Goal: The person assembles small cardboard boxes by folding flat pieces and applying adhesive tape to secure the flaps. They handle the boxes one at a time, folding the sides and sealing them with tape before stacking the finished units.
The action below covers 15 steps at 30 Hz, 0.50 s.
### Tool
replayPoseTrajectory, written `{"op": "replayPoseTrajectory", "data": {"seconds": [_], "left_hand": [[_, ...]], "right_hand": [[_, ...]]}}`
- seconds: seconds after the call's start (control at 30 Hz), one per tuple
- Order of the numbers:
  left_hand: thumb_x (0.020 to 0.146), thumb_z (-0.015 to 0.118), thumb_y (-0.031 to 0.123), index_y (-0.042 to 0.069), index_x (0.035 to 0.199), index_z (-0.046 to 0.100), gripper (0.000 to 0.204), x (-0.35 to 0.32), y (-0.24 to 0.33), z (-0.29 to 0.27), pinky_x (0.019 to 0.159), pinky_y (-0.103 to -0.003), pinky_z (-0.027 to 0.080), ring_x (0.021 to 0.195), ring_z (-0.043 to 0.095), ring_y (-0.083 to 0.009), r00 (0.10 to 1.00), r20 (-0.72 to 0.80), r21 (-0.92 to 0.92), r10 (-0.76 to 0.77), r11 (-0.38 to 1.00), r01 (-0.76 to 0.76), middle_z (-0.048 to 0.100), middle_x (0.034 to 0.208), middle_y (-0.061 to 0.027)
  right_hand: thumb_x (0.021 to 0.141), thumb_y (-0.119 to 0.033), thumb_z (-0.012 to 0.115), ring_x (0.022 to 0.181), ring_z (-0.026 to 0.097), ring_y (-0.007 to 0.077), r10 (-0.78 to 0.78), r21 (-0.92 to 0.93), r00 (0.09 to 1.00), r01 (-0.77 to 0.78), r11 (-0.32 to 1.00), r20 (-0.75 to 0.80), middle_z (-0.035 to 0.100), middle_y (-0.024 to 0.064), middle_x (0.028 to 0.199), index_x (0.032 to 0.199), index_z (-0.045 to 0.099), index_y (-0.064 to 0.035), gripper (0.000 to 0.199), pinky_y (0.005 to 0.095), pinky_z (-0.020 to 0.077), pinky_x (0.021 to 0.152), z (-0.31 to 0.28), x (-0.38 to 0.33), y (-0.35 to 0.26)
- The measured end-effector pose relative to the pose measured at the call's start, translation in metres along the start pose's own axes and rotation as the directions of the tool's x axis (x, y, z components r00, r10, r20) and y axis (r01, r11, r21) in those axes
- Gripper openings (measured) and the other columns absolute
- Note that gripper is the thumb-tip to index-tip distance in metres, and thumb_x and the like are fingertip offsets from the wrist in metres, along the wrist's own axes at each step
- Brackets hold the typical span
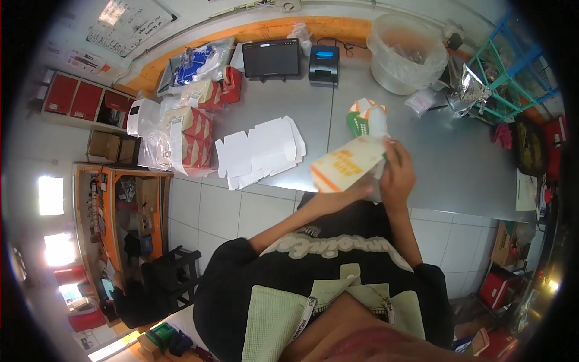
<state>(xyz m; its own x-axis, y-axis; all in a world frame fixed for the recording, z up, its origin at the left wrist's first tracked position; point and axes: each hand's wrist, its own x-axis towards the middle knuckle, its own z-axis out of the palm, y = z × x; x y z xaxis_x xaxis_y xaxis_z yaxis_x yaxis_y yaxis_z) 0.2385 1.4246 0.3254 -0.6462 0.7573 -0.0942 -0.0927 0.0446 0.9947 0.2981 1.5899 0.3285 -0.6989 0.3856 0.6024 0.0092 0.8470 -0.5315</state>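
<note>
Over the near edge of the steel table, a cream paper carton with yellow and orange print is tilted and slightly blurred. My right hand grips its right end, fingers bent around the edge. Along the carton's lower edge lies my left hand, its fingers partly hidden by the carton. Just beyond, a green, orange and white patterned carton piece rests on the table; whether it joins the held carton I cannot tell. Left of my hands, flat white carton blanks overlap on the table.
Packs of red and cream cartons stand at the left, near a red tape dispenser. A tablet and a black printer are at the back. A plastic-lined tub and a teal rack stand right.
</note>
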Motion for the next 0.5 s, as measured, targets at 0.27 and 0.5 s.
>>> {"op": "replayPoseTrajectory", "data": {"seconds": [0.27, 0.5], "left_hand": [[0.095, 0.067, 0.029, 0.003, 0.119, 0.064, 0.035, 0.005, 0.016, 0.004, 0.082, -0.030, 0.049, 0.096, 0.061, -0.0126, 0.952, -0.285, -0.005, -0.111, 0.993, 0.114, 0.068, 0.109, -0.0055], [0.095, 0.066, 0.026, 0.004, 0.117, 0.065, 0.031, -0.004, -0.038, 0.007, 0.082, -0.032, 0.051, 0.098, 0.063, -0.0160, 0.934, -0.250, 0.352, 0.255, 0.923, -0.158, 0.069, 0.110, -0.0059]], "right_hand": [[0.098, -0.005, 0.049, 0.098, 0.066, 0.0387, 0.070, 0.320, 0.973, -0.139, 0.937, 0.218, 0.067, 0.0152, 0.121, 0.119, 0.060, -0.0057, 0.024, 0.0419, 0.0537, 0.080, 0.004, -0.018, -0.002], [0.103, -0.004, 0.044, 0.101, 0.059, 0.0118, 0.381, 0.639, 0.837, -0.547, 0.541, 0.393, 0.063, 0.0152, 0.128, 0.109, 0.046, -0.0029, 0.006, 0.0264, 0.0454, 0.087, 0.005, -0.025, -0.015]]}}
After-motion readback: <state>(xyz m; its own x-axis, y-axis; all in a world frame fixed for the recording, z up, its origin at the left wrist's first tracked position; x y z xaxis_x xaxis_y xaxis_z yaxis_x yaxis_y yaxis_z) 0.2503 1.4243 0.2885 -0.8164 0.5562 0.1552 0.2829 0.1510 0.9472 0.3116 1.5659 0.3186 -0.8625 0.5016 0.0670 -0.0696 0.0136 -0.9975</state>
